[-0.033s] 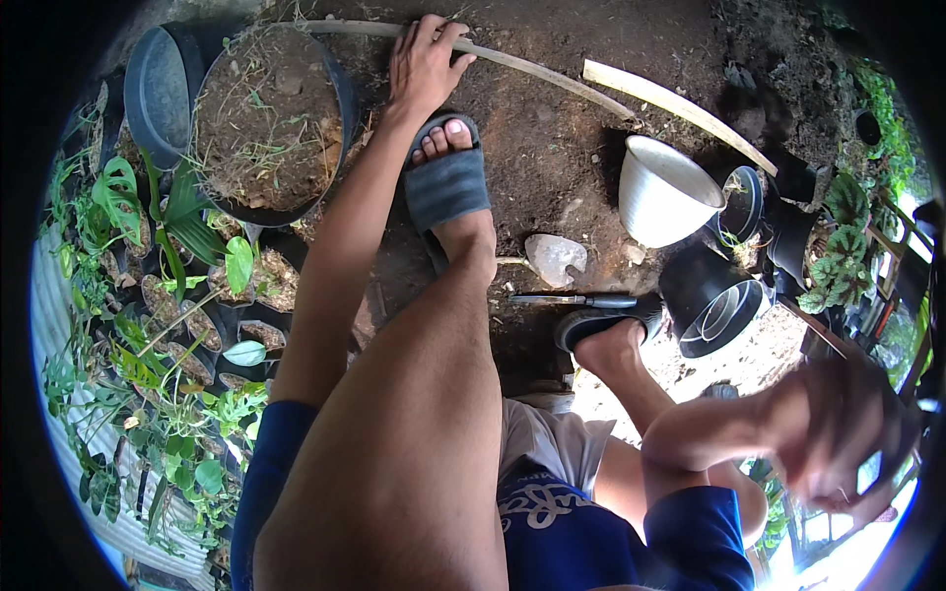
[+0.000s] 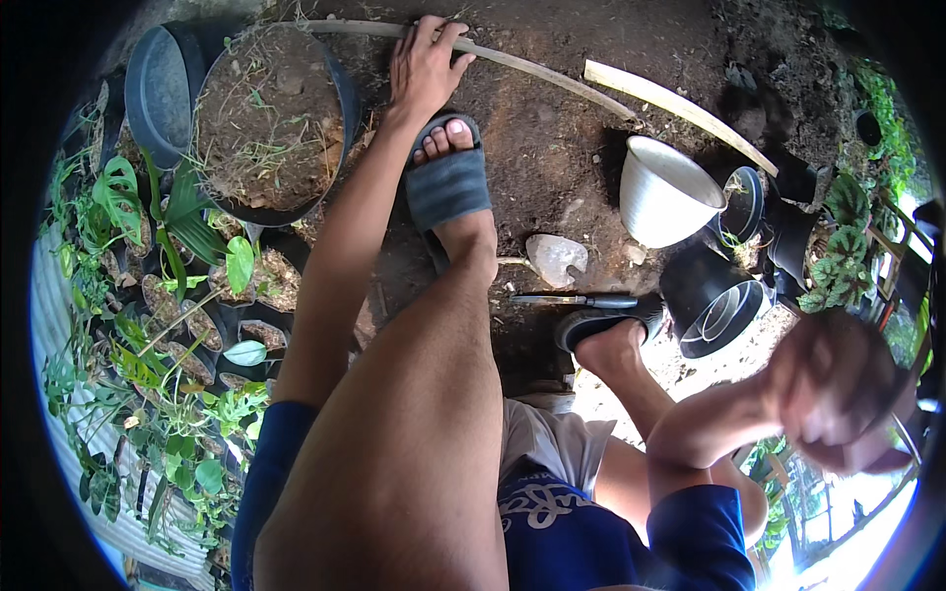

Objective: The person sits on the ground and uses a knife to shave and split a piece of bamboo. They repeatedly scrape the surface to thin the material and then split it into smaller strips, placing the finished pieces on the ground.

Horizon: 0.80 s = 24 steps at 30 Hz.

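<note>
My left hand point(image 2: 426, 61) reaches to the far side, its fingers bent over a long, thin, curved strip of wood or bamboo point(image 2: 537, 71) lying on the soil. Beside that hand stands a large dark pot point(image 2: 347, 98) full of soil and dry grass. My right hand point(image 2: 813, 399) is raised at the right, smeared by motion. A dark brown blur overlaps it, and I cannot make out whether that is something held. A second, paler strip point(image 2: 680, 106) lies right of the first.
A white pot point(image 2: 660, 202) lies tipped near a black pot point(image 2: 705, 310). A trowel-like metal blade point(image 2: 557, 259) and a dark-handled knife point(image 2: 581, 300) lie between my sandaled feet point(image 2: 445, 187). Potted plants point(image 2: 187, 325) crowd the left; leafy plants point(image 2: 843, 236) edge the right.
My blurred right hand has shifted slightly upward and left. My left hand and the strip under it stay in place.
</note>
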### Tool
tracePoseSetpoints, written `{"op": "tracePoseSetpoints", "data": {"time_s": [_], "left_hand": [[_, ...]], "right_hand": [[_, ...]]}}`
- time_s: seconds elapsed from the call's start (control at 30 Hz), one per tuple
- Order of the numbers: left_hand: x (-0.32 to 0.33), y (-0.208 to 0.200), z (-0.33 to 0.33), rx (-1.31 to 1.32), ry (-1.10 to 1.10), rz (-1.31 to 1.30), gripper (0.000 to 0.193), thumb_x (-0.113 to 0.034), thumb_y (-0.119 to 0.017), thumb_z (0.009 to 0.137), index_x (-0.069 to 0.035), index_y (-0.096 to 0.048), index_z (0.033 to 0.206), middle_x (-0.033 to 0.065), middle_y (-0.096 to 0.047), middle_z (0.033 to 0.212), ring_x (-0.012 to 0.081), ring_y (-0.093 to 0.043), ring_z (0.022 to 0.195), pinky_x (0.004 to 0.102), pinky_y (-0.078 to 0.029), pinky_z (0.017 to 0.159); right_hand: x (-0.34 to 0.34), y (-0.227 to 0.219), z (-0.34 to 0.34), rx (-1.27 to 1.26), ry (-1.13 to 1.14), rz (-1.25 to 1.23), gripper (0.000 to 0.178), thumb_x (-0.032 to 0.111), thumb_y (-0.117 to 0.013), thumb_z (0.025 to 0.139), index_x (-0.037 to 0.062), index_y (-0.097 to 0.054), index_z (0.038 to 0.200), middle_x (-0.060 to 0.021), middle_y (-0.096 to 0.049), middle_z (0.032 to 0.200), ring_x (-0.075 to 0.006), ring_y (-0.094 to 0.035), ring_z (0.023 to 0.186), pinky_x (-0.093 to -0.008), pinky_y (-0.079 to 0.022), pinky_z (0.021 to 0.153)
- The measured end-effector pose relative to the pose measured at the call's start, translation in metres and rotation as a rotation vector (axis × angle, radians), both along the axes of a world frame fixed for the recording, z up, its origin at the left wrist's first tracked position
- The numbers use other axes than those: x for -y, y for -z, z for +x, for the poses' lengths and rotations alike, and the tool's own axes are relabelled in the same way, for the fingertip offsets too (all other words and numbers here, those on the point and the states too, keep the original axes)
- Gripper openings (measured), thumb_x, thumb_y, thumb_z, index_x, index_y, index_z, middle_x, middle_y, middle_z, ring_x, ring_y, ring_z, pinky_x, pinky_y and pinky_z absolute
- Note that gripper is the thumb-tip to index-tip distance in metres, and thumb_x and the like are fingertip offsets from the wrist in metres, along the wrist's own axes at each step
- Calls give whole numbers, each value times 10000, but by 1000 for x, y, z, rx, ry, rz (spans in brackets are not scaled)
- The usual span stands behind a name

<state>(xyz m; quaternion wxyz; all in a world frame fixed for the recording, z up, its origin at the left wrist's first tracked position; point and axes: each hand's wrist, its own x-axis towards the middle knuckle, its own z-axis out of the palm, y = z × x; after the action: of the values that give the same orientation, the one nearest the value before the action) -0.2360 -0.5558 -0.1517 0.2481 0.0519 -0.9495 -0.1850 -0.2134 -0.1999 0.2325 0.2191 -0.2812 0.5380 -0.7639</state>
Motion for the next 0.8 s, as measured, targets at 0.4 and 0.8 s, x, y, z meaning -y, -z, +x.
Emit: {"op": "tracePoseSetpoints", "data": {"time_s": [0.4,0.8], "left_hand": [[-10,-19,41,-40,32,467,214,-111,-777,920,-50,-699,1111,106,-659,802,250,-680,696,374,-563,650],[-36,-45,99,137,-39,662,211,-219,-741,983,-43,-739,1100,117,-758,857,197,-730,728,335,-570,706]], "right_hand": [[-37,314,76,-647,-1141,1687,462,328,-938,699,70,-793,1055,-170,-785,1065,-337,-756,1061,-469,-613,852],[-87,356,106,-870,-834,1588,303,361,-804,867,123,-719,1034,-118,-748,951,-317,-775,867,-441,-633,708]]}}
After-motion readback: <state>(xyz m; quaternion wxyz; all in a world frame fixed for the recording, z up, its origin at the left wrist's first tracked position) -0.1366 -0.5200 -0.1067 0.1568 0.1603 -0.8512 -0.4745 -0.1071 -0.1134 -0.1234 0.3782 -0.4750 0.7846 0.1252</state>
